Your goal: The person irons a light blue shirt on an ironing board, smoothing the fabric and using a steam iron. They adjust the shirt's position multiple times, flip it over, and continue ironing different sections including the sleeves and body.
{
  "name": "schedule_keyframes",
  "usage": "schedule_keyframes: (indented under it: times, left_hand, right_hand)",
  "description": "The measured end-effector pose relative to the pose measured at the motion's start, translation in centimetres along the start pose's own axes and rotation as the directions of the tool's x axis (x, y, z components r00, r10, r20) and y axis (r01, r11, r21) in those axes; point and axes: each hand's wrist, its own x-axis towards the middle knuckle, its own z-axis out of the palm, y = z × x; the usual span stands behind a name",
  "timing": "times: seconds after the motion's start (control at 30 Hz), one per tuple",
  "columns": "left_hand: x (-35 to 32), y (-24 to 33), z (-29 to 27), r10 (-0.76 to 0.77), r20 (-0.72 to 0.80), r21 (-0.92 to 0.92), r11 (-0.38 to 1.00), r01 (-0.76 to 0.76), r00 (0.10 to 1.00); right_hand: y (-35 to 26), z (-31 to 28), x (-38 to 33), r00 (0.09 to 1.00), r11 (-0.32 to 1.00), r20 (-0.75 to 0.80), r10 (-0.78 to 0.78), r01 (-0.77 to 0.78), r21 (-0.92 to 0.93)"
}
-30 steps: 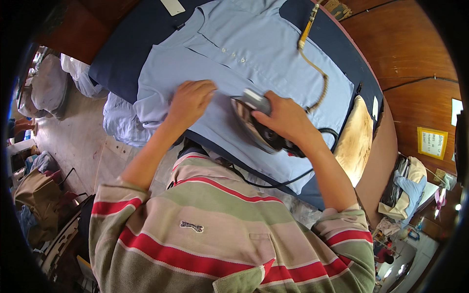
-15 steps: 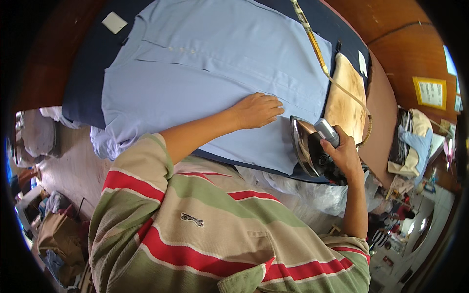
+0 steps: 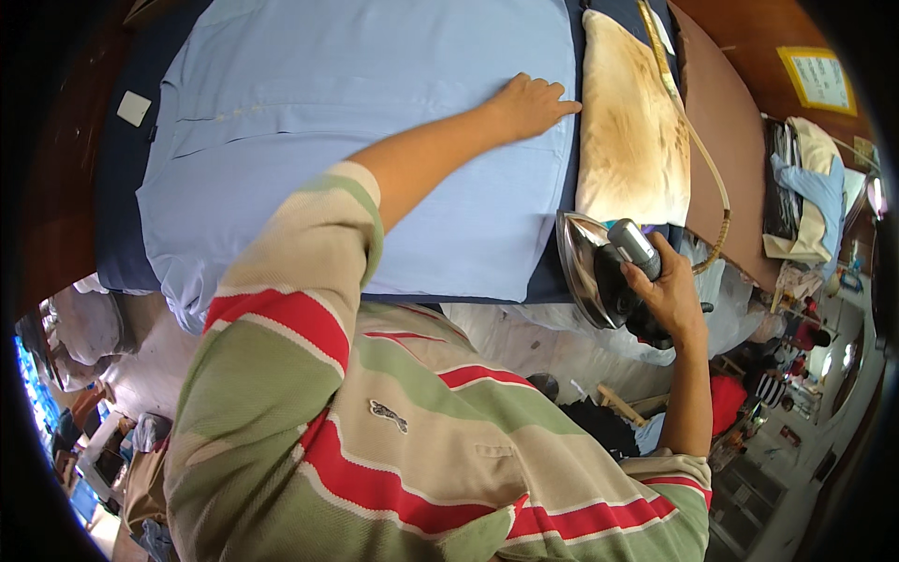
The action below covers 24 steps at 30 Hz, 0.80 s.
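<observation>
A light blue shirt (image 3: 356,122) lies spread flat on a dark blue padded ironing table (image 3: 117,187). My left hand (image 3: 529,103) rests palm down on the shirt near its right edge, fingers together. My right hand (image 3: 670,295) grips the handle of a heavy metal iron (image 3: 599,272), lifted off the cloth and tilted so its shiny soleplate faces left, at the table's right end. A scorched cream pad (image 3: 632,122) lies just beyond the iron.
A yellow cord (image 3: 698,155) runs along the brown wooden wall on the right. Folded clothes (image 3: 805,197) are stacked at the far right. White cloth bundles (image 3: 80,323) lie on the floor at lower left. A small white tag (image 3: 134,109) sits on the table's left part.
The iron has come off the shirt and moved right, past the table's end, now tilted up. My left hand has slid right across the shirt to its edge.
</observation>
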Motion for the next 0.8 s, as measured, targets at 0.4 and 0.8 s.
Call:
schedule_keyframes:
  times: [0.4,0.8]
  left_hand:
    - [3.0,-1.3,0.2,0.254,-0.013,0.099,0.963,-0.251,0.967]
    - [2.8,-3.9,-2.0,0.359,0.112,0.027,0.931,-0.364,0.926]
  right_hand:
    - [3.3,-1.0,-1.5,0.998,0.998,0.034,-0.060,0.060,0.005]
    - [3.2,-1.1,-1.9,0.994,0.996,0.086,-0.074,0.069,0.056]
